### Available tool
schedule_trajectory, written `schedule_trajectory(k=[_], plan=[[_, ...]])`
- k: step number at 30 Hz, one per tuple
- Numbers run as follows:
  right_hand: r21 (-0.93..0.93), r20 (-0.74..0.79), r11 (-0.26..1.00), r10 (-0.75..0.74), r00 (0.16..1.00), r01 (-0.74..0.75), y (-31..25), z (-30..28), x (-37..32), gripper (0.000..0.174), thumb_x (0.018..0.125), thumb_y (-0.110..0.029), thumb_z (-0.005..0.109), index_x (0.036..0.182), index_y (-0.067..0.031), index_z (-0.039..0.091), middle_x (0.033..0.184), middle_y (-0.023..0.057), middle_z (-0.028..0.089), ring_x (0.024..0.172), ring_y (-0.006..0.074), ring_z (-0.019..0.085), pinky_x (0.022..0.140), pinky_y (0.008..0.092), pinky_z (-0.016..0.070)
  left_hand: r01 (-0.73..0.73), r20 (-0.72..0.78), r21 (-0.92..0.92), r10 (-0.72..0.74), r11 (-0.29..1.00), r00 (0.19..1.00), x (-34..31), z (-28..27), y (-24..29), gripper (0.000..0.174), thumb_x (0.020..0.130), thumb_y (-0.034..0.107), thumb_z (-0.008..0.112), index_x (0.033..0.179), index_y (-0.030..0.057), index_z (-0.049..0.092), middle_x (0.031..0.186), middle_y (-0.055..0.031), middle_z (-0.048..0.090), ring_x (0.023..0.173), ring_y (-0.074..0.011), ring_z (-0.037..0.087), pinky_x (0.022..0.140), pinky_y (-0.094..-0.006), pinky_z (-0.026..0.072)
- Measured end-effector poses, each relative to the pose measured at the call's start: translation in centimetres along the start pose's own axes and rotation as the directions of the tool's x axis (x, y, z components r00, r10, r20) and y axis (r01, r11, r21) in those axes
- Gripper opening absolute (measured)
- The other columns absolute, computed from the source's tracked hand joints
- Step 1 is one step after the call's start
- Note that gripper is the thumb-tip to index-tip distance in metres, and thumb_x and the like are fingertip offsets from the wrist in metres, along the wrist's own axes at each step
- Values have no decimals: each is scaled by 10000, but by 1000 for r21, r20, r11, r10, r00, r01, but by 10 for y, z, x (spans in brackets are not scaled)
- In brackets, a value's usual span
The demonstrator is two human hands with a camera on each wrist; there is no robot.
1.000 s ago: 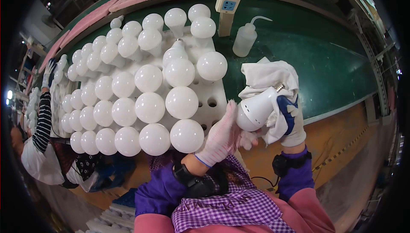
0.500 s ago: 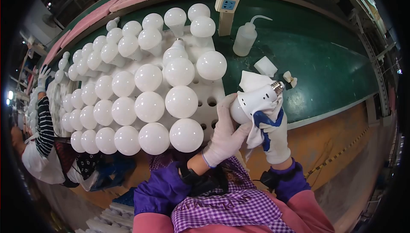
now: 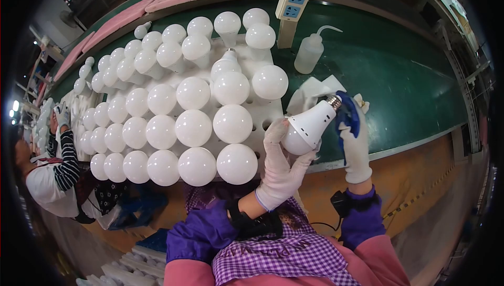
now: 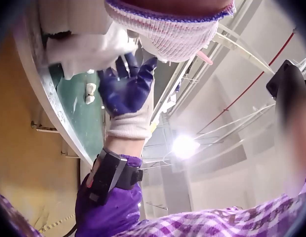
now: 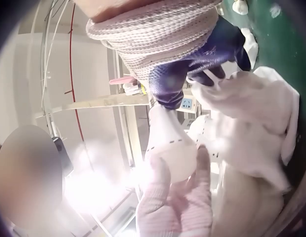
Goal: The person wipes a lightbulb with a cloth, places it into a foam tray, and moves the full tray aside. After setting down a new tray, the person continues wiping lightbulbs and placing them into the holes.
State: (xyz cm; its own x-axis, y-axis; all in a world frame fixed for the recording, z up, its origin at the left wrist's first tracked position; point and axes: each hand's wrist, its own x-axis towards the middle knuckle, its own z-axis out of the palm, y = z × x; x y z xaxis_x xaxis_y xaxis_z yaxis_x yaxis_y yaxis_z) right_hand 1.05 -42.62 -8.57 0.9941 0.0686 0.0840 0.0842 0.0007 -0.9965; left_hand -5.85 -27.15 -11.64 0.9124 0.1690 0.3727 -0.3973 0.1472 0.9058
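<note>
My gloved left hand (image 3: 281,173) grips a white LED bulb (image 3: 312,126) by its round globe. The bulb leans with its metal screw base up and to the right. Beside that base is my right hand (image 3: 354,139), in a white glove with blue coating. Its blue fingers (image 4: 124,89) are loosely spread in the left wrist view. One blue fingertip overlaps the base end of the bulb in the right wrist view. A crumpled white cloth (image 5: 251,113) lies below the right fingers, partly behind the bulb in the head view.
Rows of white bulbs (image 3: 197,128) stand globe-up in a white foam tray (image 3: 270,110) with holes. On the green bench (image 3: 399,92) are a squeeze bottle (image 3: 310,52) and small white scraps (image 3: 361,103). A power socket post (image 3: 294,2) rises behind. Another person (image 3: 50,181) works at far left.
My right hand has come off the cloth, which now lies on the bench, and moved right and up beside the screw base. My left hand keeps its grip on the bulb. The head view shifted slightly.
</note>
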Motion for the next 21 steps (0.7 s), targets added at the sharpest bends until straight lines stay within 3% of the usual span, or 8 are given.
schedule_trajectory(k=[3,5,6,7,9,15,19,21], plan=[[-194,-221,965,-217,951,175,-4,-9,9,452,810,-73,545,1257,-14,517,1100,56,580,956,112,540,798,206,438,-62,10,105,62,992,998,2,0,2,751,770,-84,637,1351,50,180,1331,-178,298,1213,-283,417,996,-400,400],[-133,182,985,-88,979,113,-34,-11,11,397,896,-284,577,1164,9,585,970,57,617,836,90,570,713,211,460,-158,55,241,149,958,987,4,-4,11,738,771,-82,633,1348,46,191,1341,-187,292,1197,-292,438,977,-394,418],[-26,218,981,195,956,-194,-54,-4,13,327,893,-282,577,1064,-8,627,853,37,621,594,51,525,508,183,396,-167,107,315,140,934,984,6,-6,18,721,771,-82,628,1345,40,208,1345,-201,298,1185,-307,454,966,-387,423],[28,155,981,187,970,-193,-42,-6,17,254,891,-237,570,999,-17,636,771,21,612,468,21,442,413,164,302,-177,153,386,127,905,980,8,-7,27,705,772,-82,623,1342,34,225,1349,-215,305,1173,-321,470,954,-381,428],[22,152,984,171,973,-177,-54,-17,27,224,892,-185,547,992,-3,630,786,24,615,499,21,468,436,158,328,-182,118,424,146,887,982,14,-10,52,647,730,-24,682,1284,9,349,1299,-220,390,1153,-361,487,953,-399,429],[-113,-216,980,-186,958,165,-15,-73,120,236,871,-5,529,1097,24,592,855,55,626,704,108,610,582,216,459,-473,505,757,56,452,861,25,-48,121,583,534,171,770,1071,65,568,1089,-115,536,1064,-317,522,911,-417,443],[-5,-136,981,-194,971,195,-22,-49,117,403,886,-41,531,1283,19,493,1178,113,588,949,169,617,756,246,484,-522,558,828,-211,203,803,26,-81,131,464,639,177,664,1080,64,576,1037,-90,538,1045,-287,520,880,-403,454],[-54,-100,990,-132,986,127,-27,-33,97,348,900,-90,514,1230,18,544,1102,109,626,894,163,620,737,251,479,-555,564,824,-243,111,789,27,-86,133,412,702,169,594,1100,65,565,1047,-79,525,1036,-264,521,865,-377,465]])
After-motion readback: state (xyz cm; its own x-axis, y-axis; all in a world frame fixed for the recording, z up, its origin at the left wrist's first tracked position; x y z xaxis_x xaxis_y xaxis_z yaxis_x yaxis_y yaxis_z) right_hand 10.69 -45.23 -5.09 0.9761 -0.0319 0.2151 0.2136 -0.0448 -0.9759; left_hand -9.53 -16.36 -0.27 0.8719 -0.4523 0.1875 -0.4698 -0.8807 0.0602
